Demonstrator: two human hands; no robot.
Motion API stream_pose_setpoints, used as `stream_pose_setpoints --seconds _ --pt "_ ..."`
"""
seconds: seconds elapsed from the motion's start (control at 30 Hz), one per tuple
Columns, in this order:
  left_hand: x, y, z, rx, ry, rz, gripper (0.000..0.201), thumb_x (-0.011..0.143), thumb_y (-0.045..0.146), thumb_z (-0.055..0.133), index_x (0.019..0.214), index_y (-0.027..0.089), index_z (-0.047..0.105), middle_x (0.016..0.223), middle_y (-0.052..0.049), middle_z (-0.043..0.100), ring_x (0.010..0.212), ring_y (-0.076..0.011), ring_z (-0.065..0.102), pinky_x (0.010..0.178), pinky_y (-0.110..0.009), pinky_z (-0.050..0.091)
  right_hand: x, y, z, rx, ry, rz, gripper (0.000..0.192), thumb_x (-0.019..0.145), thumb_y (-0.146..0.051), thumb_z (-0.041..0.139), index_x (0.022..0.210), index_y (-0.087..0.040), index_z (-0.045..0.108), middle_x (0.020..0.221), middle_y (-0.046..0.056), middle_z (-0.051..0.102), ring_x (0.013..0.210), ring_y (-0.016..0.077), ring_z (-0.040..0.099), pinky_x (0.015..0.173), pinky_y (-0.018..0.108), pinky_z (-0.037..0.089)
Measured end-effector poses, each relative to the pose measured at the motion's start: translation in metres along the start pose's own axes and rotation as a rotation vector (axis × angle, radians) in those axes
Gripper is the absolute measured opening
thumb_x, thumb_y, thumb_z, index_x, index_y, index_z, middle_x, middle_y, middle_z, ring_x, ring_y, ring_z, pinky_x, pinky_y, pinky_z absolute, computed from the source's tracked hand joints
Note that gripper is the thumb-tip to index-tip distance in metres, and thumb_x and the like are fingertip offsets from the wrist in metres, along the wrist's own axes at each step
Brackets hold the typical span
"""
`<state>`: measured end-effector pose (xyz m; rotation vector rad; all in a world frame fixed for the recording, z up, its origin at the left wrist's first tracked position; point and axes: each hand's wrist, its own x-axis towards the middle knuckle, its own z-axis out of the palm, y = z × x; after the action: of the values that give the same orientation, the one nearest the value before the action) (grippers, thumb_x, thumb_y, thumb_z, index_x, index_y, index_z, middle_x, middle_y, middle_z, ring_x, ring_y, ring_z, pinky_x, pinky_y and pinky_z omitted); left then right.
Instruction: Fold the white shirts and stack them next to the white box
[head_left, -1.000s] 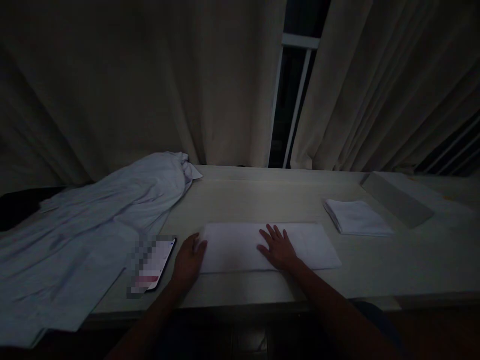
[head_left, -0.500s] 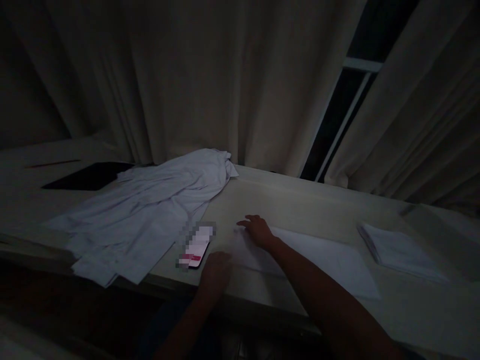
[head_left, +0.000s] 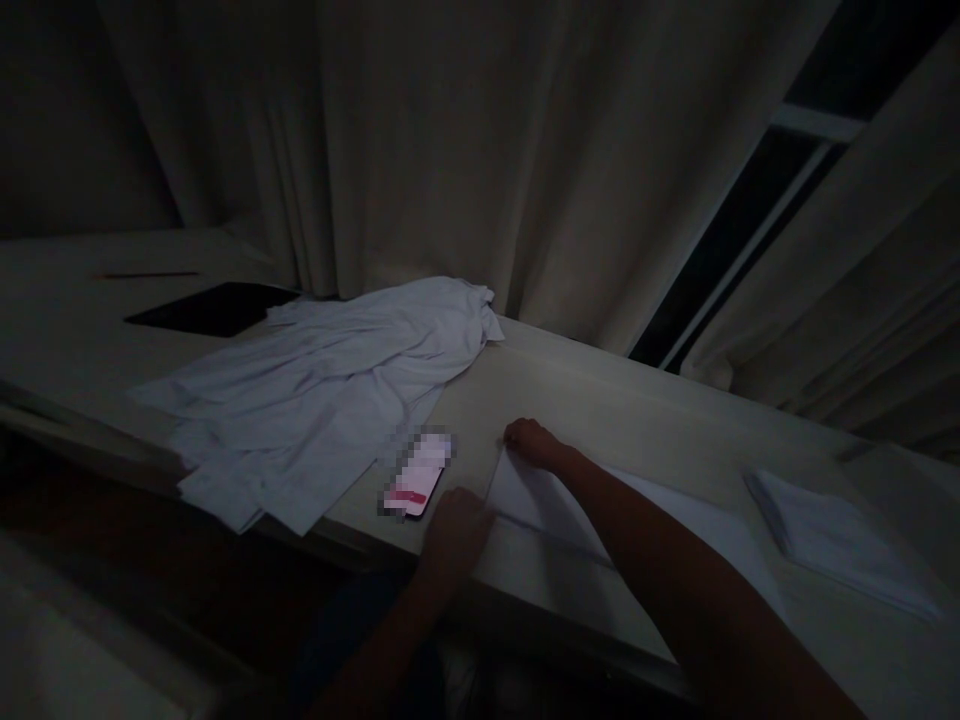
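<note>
Head view: flat white cloth [head_left: 555,505], dim.

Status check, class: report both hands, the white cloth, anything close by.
Left hand and right hand grip white cloth at its left end. Phone just beside left hand.

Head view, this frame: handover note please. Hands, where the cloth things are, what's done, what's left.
Left hand: on the near left corner of the flat white cloth, grip unclear.
Right hand: at the far left corner, fingers curled on the edge.
Cloth lies flat on the table, not folded over yet.
Folded white stack at the right looks finished.
Crumpled white garment at the left, untouched; phone beside it.
</note>
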<state>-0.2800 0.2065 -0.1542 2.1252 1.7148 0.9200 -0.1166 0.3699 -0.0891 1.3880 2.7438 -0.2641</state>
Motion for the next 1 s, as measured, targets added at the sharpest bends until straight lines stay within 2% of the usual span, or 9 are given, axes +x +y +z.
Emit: stream_pose_setpoints --seconds 0.1,0.27,0.4,0.5,0.63,0.73,0.87,1.0 --pt "0.003 0.002 -0.003 0.007 0.011 -0.060 0.032 0.090 0.038 0.045 0.081 0.022 0.071 0.083 -0.010 0.068 0.089 -0.0242 0.060 0.084 -0.041 0.044 -0.001 -0.001 0.005 0.033 0.019 0.020 0.024 0.091 -0.020 0.048 0.107 -0.018 0.064 0.115 0.010 0.061 0.103 0.0192 0.055 0.089 0.030 0.038" --pt "0.006 0.008 -0.009 0.042 0.006 -0.170 0.028 0.089 0.032 0.047 0.080 0.018 0.070 0.085 -0.011 0.068 0.086 -0.0219 0.061 0.081 -0.036 0.045 -0.009 -0.005 0.009 0.086 0.074 0.052 0.025 0.092 -0.021 0.047 0.112 -0.020 0.063 0.123 0.009 0.058 0.110 0.0188 0.053 0.092 0.030 0.038" --pt "0.008 0.013 -0.012 0.058 0.004 -0.200 0.025 0.088 0.024 0.047 0.080 0.016 0.069 0.085 -0.009 0.068 0.084 -0.0191 0.061 0.080 -0.032 0.044 -0.013 -0.002 0.012 0.127 0.135 0.121 0.039 0.094 -0.024 0.045 0.132 -0.027 0.051 0.135 0.005 0.052 0.119 0.0182 0.049 0.096 0.030 0.037" --pt "0.008 0.016 -0.014 0.071 0.004 -0.214 0.021 0.087 0.022 0.049 0.079 0.016 0.068 0.085 -0.009 0.068 0.084 -0.0182 0.061 0.080 -0.030 0.043 -0.012 0.002 0.018 0.143 0.168 0.254 0.046 0.095 -0.027 0.041 0.140 -0.021 0.042 0.134 0.010 0.054 0.118 0.0214 0.051 0.096 0.034 0.039" --pt "0.008 0.018 -0.015 0.089 0.002 -0.232 0.021 0.086 0.020 0.048 0.079 0.016 0.067 0.083 -0.008 0.067 0.082 -0.0177 0.060 0.078 -0.030 0.042 -0.005 0.004 0.026 0.156 0.185 0.428 0.042 0.094 -0.039 0.042 0.130 -0.021 0.055 0.125 0.013 0.060 0.116 0.0292 0.051 0.092 0.043 0.041" --pt "0.008 0.018 -0.015 0.099 -0.003 -0.241 0.019 0.084 0.018 0.048 0.078 0.016 0.066 0.081 -0.008 0.066 0.081 -0.0177 0.060 0.077 -0.030 0.042 0.002 0.001 0.029 0.167 0.204 0.498 0.043 0.091 -0.050 0.045 0.119 -0.022 0.063 0.120 0.013 0.062 0.116 0.0332 0.049 0.089 0.048 0.040" --pt "0.007 0.018 -0.013 0.111 0.002 -0.254 0.018 0.083 0.019 0.048 0.077 0.016 0.065 0.081 -0.008 0.064 0.081 -0.0185 0.058 0.077 -0.031 0.042 0.006 -0.006 0.032 0.169 0.246 0.532 0.041 0.091 -0.049 0.045 0.108 -0.019 0.067 0.115 0.014 0.064 0.112 0.0308 0.052 0.089 0.045 0.039" --pt "0.008 0.019 -0.010 0.148 0.034 -0.258 0.021 0.084 0.019 0.044 0.079 0.013 0.064 0.086 -0.011 0.061 0.086 -0.0205 0.056 0.081 -0.035 0.041 0.001 -0.019 0.034 0.142 0.321 0.530 0.038 0.094 -0.045 0.043 0.106 -0.017 0.066 0.114 0.015 0.063 0.113 0.0298 0.050 0.094 0.045 0.035"
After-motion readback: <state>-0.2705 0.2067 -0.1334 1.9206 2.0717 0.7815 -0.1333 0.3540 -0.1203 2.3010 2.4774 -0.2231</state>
